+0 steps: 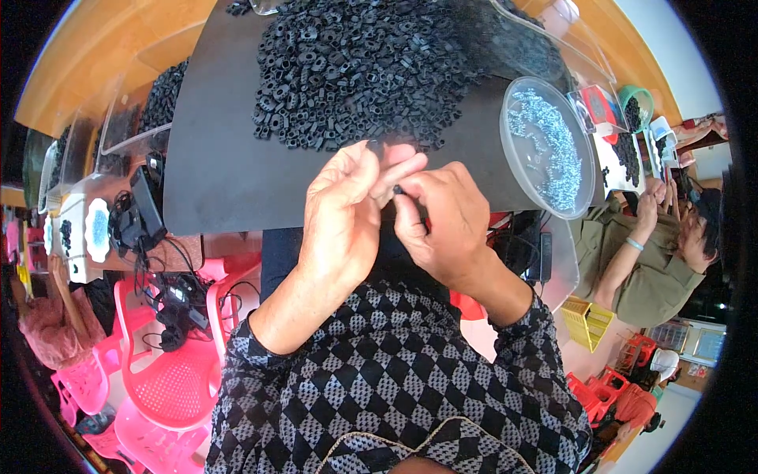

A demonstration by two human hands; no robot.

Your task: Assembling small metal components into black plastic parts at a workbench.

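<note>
Both my hands meet just above the near edge of a dark work mat. My left hand is closed, with a small black plastic part at the tip of its thumb. My right hand pinches another small black part between thumb and forefinger, close against the left fingers. What else the left fingers hold is hidden. Beyond my hands spreads a large heap of black plastic parts. To the right lies a round clear tray with many small silvery-blue metal pieces.
Clear plastic bins of black parts stand at the left. A black power adapter and cables lie beside the mat. Pink chairs are at lower left. One co-worker sits at right, another person at far left.
</note>
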